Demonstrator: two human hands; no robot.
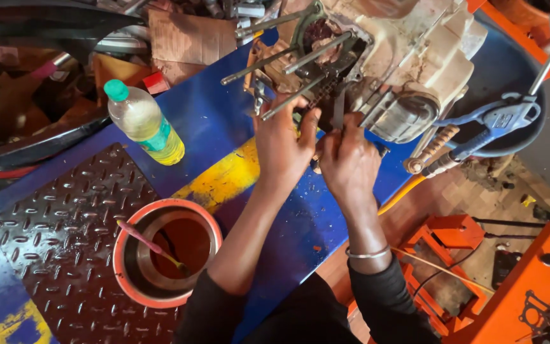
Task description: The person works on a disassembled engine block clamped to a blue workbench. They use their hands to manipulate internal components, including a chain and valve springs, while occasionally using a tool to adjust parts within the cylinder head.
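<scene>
Both hands are at the open side of a small engine block lying tilted on the blue desk. The left hand has its grip curled, fingertips pressed near the base of one of the long steel studs where it enters the block; whether the fingers pinch a small part there cannot be told. The right hand has a narrow grip, thumb and fingers closed on a dark thin strip or chain piece that runs up into the engine's opening; a metal bangle sits on that wrist. The engine is already stripped of its cylinder: four bare studs stick out toward the left, and the dark inner cavity is exposed, so judging by this the work stands mid-way, with the internals open and no covering part set back on. Just right of the block lies a blue-handled air blow gun resting over a dark round basin, with a coiled hose end near it. To the left on the desk stands a plastic bottle with a green cap and yellowish liquid. Nearer, on a diamond-plate steel sheet, sits an orange-rimmed metal bowl with a thin pink-handled brush leaning in it. Orange frames stand on the floor at the right.
</scene>
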